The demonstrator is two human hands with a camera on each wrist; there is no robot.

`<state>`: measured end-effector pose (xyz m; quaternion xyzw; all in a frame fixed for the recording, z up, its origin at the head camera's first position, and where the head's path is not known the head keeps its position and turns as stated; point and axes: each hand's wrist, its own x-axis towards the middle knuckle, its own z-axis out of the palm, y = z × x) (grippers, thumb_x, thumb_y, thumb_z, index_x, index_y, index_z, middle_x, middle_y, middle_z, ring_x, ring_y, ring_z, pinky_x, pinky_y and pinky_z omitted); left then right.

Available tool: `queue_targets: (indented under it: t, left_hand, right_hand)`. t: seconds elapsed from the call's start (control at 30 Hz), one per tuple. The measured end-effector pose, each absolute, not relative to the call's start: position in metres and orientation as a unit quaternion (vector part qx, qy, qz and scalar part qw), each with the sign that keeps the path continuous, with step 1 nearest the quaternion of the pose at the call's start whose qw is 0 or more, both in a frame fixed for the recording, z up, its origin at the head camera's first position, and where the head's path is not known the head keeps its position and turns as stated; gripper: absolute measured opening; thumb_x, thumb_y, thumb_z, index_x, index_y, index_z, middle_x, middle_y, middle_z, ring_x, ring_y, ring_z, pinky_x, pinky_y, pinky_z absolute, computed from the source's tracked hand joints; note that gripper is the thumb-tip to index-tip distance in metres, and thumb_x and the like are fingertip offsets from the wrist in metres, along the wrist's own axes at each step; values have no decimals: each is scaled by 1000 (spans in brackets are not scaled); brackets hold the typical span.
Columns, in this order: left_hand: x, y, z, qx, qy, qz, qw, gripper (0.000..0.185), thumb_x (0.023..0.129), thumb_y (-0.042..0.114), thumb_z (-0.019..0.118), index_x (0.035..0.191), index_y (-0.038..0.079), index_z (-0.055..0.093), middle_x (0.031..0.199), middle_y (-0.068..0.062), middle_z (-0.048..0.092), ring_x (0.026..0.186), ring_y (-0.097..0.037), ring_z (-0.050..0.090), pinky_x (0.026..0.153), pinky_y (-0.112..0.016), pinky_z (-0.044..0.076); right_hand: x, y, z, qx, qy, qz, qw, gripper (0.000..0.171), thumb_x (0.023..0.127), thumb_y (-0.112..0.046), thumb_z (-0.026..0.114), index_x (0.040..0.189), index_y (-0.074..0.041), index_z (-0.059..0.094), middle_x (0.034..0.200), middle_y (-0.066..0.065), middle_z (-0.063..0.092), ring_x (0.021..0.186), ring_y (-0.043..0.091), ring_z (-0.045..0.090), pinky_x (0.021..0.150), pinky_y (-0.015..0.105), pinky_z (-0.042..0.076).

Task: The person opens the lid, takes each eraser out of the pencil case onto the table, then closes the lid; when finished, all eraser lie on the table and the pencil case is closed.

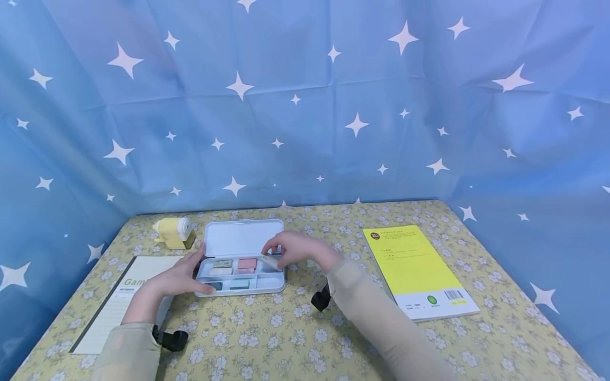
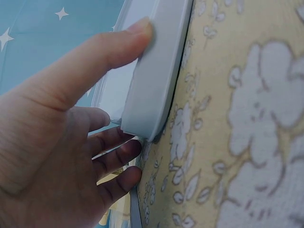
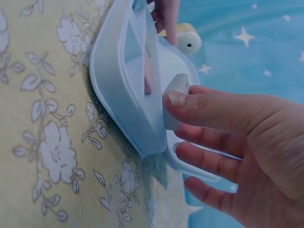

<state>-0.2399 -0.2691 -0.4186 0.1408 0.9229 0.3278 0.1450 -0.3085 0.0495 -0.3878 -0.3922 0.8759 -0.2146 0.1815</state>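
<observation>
An open pale-blue case [image 1: 240,264] lies near the middle of the table [image 1: 305,338], its lid [image 1: 238,237] folded back flat toward the starry blue curtain [image 1: 305,106]. Several small blocks sit in its tray: a pink one [image 1: 247,263], a greenish one [image 1: 222,263], and darker ones in the front row.

The left hand [image 1: 183,275] comes in from the left, forearm in a light sleeve lying across the table edge of a lined notepad [image 1: 124,301]. It holds the left end of the case: in the left wrist view the thumb [image 2: 118,47] presses along the case's outer wall [image 2: 156,71] while the other fingers [image 2: 116,161] curl loosely under and beside the corner, against the flowered cloth.

The right hand [image 1: 290,248] reaches over the right end of the tray, wrist raised, fingers bent downward. It pinches a small whitish eraser [image 3: 173,97] between the thumb [image 3: 204,107] and the fingers behind it, just above the tray's right rim; the right wrist view shows the eraser held right at the edge of the case [image 3: 123,95], though whether it touches the rim is unclear.

A yellow pencil sharpener [image 1: 174,232] stands behind the notepad, just left of the lid. A yellow-covered book [image 1: 414,270] lies well apart on the right.
</observation>
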Motion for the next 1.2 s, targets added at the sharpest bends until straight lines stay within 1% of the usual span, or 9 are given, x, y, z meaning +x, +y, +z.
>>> queue_targets:
  t: [0.07,0.17,0.4,0.63,0.8,0.93,1.2]
  left_hand:
    - [-240,-269,-419,141,922,329,146,125,73,38,84,152,-6,-2,153,-36,7,138,-54,9,103,-67,23]
    - [-240,-269,-419,142,921,330,148,125,73,38,84,152,-5,-3,153,-35,6,138,-55,7,103,-67,22]
    - [-239,-270,-418,143,922,328,146,125,73,38,84,152,-5,-3,153,-36,5,138,-55,6,103,-68,21]
    - [-237,-267,-416,139,921,330,150,125,73,38,84,152,-6,-3,153,-37,4,137,-56,5,103,-69,20]
    - [-237,-267,-416,140,922,329,149,124,73,38,83,152,-6,-3,152,-37,5,137,-56,5,103,-69,20]
    - [-238,-267,-416,144,922,328,146,124,73,38,83,152,-7,-2,152,-37,5,137,-56,6,103,-69,21]
    - [-237,-267,-416,145,923,326,147,124,74,38,83,152,-7,-3,152,-37,5,137,-57,5,102,-70,20]
  right_hand:
    - [-307,55,-387,-378,874,-240,189,45,86,-11,75,128,-22,64,116,0,60,78,9,58,68,27,49]
    - [-303,64,-386,-364,867,-282,192,46,86,-10,75,129,-19,63,113,1,62,81,9,60,69,28,51]
    - [-295,84,-386,-351,853,-341,179,46,86,-8,73,130,-14,61,105,1,65,85,12,63,70,30,52]
    - [-292,101,-385,-325,858,-361,165,49,86,-9,73,132,-13,58,107,2,63,91,15,61,73,33,52]
    - [-293,118,-382,-313,865,-369,132,49,83,-11,76,130,-12,60,104,2,62,87,17,59,71,34,51]
    - [-291,131,-380,-293,871,-378,117,48,82,-11,76,128,-12,60,100,1,61,84,19,57,70,36,49]
    - [-288,153,-385,-230,880,-405,91,46,79,-12,79,120,-17,60,95,4,59,80,22,56,67,37,47]
